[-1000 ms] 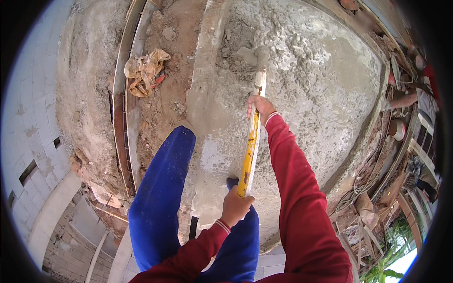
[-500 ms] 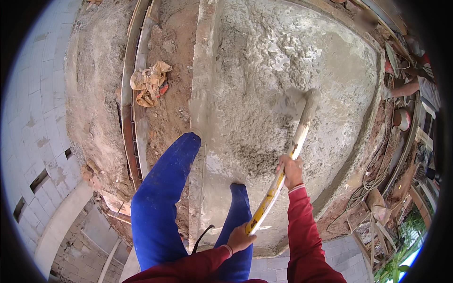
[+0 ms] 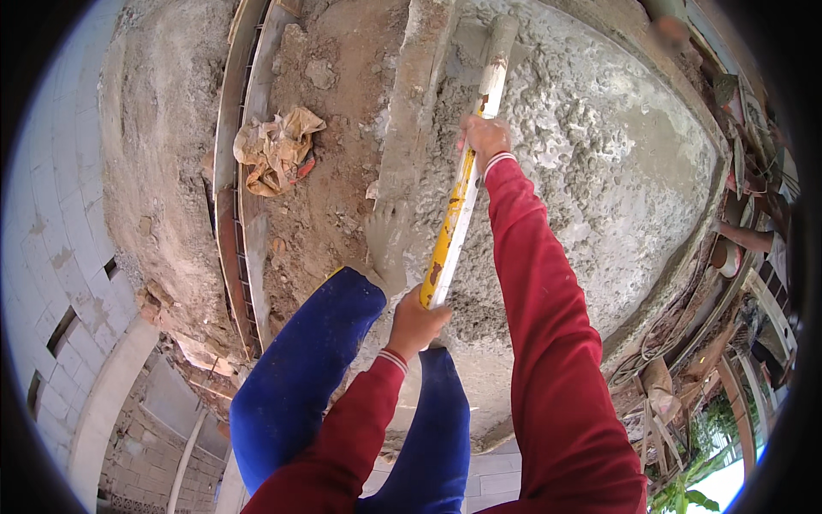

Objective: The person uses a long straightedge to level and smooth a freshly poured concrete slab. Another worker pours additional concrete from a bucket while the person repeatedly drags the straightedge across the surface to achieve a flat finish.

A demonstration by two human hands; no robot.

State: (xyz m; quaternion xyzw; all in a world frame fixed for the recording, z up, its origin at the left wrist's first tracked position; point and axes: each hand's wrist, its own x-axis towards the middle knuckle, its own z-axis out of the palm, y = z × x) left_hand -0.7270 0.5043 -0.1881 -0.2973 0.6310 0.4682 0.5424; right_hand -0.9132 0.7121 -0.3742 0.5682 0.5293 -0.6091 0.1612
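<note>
My right hand is wrapped round the upper part of a long-handled tool with a worn yellow-and-white pole. My left hand grips its near end, just in front of my knees. The pole's far end is coated grey and reaches over wet, lumpy concrete. What head it carries cannot be made out. A low concrete edge runs along the left side of the wet mix. My blue-trousered legs stand at the near side, one on each side of my left forearm.
A crumpled brown paper bag lies on the soil to the left, beside long form boards. A pale block wall rises at the far left. At the right are cables, scrap wood and another person's arm.
Both hands have pushed the pole forward and left across the concrete. The tool's far end has moved from the middle of the wet mix to its far left part.
</note>
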